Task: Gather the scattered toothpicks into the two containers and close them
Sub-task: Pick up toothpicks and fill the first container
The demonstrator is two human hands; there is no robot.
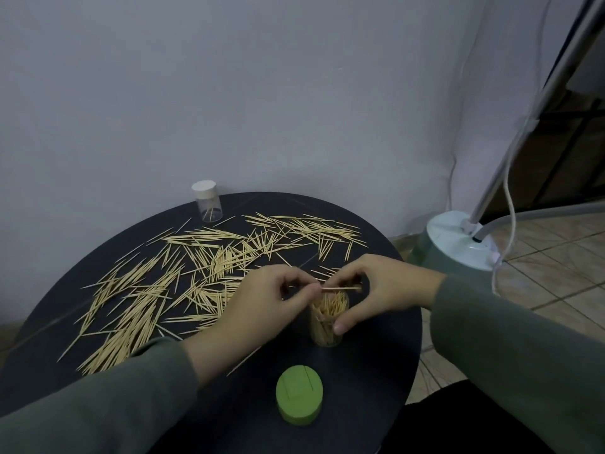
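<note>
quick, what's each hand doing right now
Left hand: pinching one toothpick above the open container.
Right hand: curled round that container, fingertips at the toothpick's other end.

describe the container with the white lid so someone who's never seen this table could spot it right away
Start at the round black table and look to its far edge by the wall. The clear container stands there upright, alone behind the scattered toothpicks. Unlike the open container between the hands, it has its white lid on and is nearly empty.
</note>
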